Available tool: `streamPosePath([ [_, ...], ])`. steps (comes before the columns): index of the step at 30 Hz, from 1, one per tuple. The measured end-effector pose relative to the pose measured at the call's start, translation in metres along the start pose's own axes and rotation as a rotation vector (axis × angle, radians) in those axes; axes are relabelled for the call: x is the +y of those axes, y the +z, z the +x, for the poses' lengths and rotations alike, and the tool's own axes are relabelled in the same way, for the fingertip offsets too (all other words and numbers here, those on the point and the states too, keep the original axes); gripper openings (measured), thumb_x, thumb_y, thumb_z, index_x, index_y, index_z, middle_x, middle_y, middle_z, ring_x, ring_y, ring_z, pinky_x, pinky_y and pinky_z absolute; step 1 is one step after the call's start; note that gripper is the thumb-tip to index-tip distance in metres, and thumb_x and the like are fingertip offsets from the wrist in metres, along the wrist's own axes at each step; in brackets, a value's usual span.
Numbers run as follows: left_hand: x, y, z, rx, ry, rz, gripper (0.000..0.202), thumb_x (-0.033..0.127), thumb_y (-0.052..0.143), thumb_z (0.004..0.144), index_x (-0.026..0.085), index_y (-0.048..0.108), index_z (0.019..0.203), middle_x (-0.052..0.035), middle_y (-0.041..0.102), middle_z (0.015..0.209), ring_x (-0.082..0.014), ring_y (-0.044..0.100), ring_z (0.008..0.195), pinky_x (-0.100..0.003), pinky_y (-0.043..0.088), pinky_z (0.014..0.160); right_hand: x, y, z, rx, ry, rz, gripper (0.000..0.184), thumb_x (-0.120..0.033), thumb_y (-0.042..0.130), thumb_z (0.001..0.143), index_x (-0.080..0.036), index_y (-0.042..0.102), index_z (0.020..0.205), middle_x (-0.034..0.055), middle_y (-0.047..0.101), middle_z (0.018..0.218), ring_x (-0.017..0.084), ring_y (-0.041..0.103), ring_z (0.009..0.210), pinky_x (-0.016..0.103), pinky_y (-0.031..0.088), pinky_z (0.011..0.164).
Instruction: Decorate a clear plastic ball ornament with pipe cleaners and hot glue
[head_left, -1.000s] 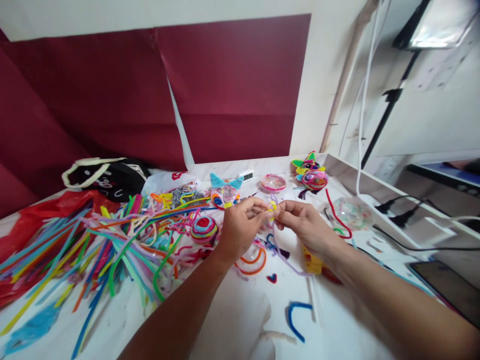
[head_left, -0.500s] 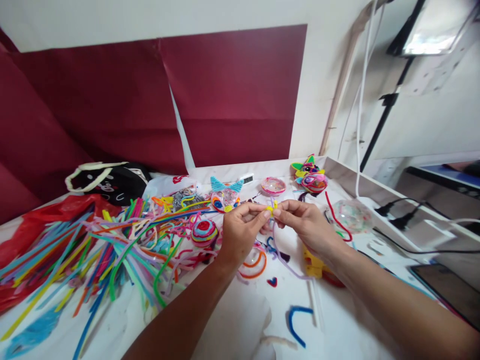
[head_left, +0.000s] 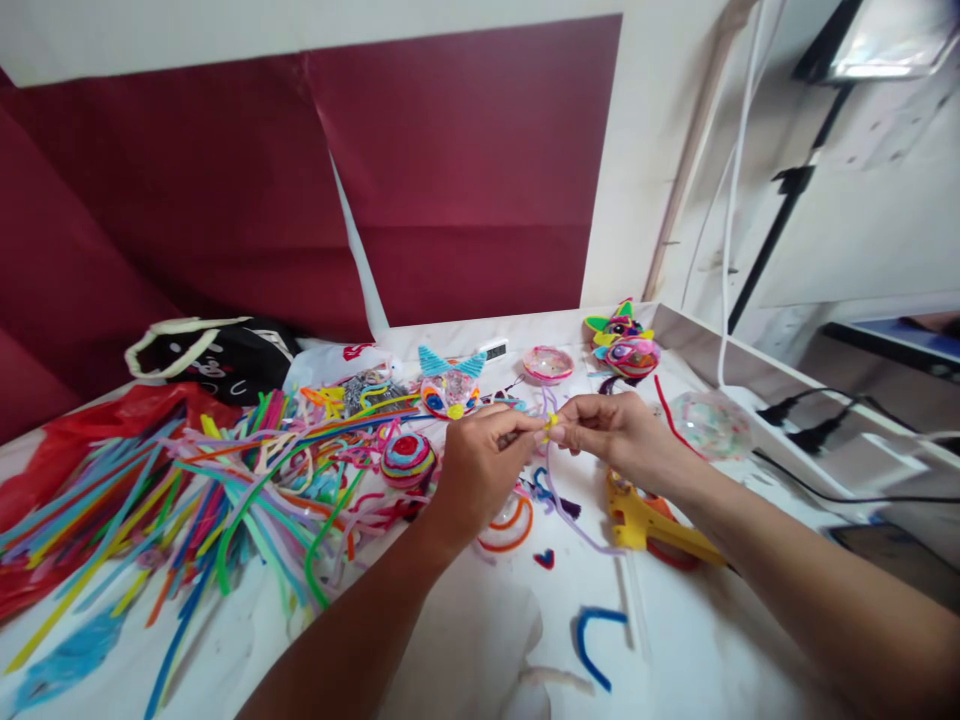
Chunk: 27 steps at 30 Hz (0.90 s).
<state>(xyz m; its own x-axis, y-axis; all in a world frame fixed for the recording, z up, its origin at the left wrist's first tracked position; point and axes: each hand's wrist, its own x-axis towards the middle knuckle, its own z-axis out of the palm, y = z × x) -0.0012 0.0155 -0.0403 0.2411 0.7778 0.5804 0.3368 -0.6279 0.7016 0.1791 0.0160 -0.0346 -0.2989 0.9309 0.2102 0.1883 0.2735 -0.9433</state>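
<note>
My left hand and my right hand meet over the middle of the table, fingertips pinched. Between them is a small bent piece of yellow pipe cleaner, gripped from both sides. A lilac pipe cleaner loops up behind the yellow piece and trails down to the tabletop; whether the fingers also hold it I cannot tell. Left of my left hand lies a ball coiled from colourful pipe cleaners. Just beyond stands a clear cat-like head with blue ears. Below the hands are an orange-edged round piece and a small heart.
A big heap of pipe cleaners covers the left side, near a black bag. A yellow glue gun lies under my right forearm. At the right are a clear dome, plugged-in cables and a phone.
The view has shifted slightly, and my right forearm has moved so more of the glue gun shows. My fingers have shifted around the yellow piece, still pinching it.
</note>
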Motion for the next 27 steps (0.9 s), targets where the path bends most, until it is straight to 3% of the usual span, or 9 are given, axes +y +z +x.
streamPosePath([
  [3,0.0,-0.002,0.0,-0.023,0.104,0.085,0.013,0.01,0.064,0.079,0.016,0.076,0.077,-0.0034,0.069,0.068,-0.0126,0.061,0.064,-0.023,0.046,0.06,-0.001,0.0,-0.003,-0.018,-0.003,-0.053,0.029,-0.042,0.072,0.075,-0.015,0.062,0.066,-0.0038,0.05,0.059,0.009,0.042,0.056,0.024,0.033,0.054],
  [5,0.001,-0.003,0.0,-0.038,0.081,0.062,0.013,0.011,0.064,0.079,0.016,0.075,0.076,-0.0023,0.068,0.066,-0.0116,0.06,0.061,-0.022,0.045,0.058,-0.001,0.002,-0.004,-0.015,-0.008,-0.033,0.027,-0.041,0.07,0.077,-0.016,0.063,0.069,-0.0032,0.051,0.061,0.01,0.044,0.058,0.024,0.035,0.057],
  [8,0.001,0.001,0.002,-0.017,-0.119,-0.159,0.006,0.018,0.068,0.078,0.017,0.072,0.081,-0.0001,0.067,0.065,-0.0104,0.059,0.055,-0.02,0.047,0.053,0.002,0.006,-0.004,0.064,-0.028,0.07,0.025,-0.04,0.069,0.076,-0.016,0.063,0.071,-0.0014,0.056,0.065,0.012,0.049,0.063,0.025,0.039,0.061],
  [10,0.002,0.005,0.002,0.024,-0.263,-0.359,0.012,0.022,0.071,0.075,0.016,0.068,0.085,0.0008,0.068,0.067,-0.0098,0.06,0.054,-0.02,0.049,0.052,0.004,0.011,-0.003,0.142,-0.043,0.155,0.025,-0.039,0.071,0.074,-0.016,0.063,0.071,-0.0011,0.058,0.066,0.012,0.05,0.064,0.026,0.04,0.062],
  [13,0.004,0.011,0.002,0.097,-0.346,-0.523,0.018,0.024,0.074,0.072,0.014,0.065,0.083,0.001,0.069,0.068,-0.0087,0.061,0.053,-0.018,0.05,0.052,0.006,0.016,0.0,0.196,-0.044,0.247,0.027,-0.04,0.075,0.07,-0.017,0.062,0.069,-0.0011,0.059,0.065,0.013,0.051,0.064,0.026,0.041,0.063],
  [19,0.006,0.011,0.0,0.128,-0.358,-0.464,0.012,0.021,0.073,0.073,0.012,0.071,0.079,0.0034,0.061,0.05,-0.0065,0.055,0.047,-0.015,0.046,0.048,0.006,0.013,-0.001,0.128,0.0,0.233,0.029,-0.042,0.077,0.069,-0.016,0.065,0.071,-0.0012,0.06,0.064,0.012,0.052,0.063,0.025,0.042,0.062],
  [27,0.004,0.005,0.001,0.077,-0.303,-0.319,0.011,0.022,0.072,0.073,0.012,0.073,0.077,0.0012,0.063,0.056,-0.007,0.054,0.047,-0.016,0.045,0.047,0.003,0.0,-0.002,0.042,-0.082,-0.051,0.024,-0.037,0.063,0.083,-0.014,0.067,0.077,0.0003,0.06,0.067,0.012,0.051,0.064,0.024,0.039,0.061],
])
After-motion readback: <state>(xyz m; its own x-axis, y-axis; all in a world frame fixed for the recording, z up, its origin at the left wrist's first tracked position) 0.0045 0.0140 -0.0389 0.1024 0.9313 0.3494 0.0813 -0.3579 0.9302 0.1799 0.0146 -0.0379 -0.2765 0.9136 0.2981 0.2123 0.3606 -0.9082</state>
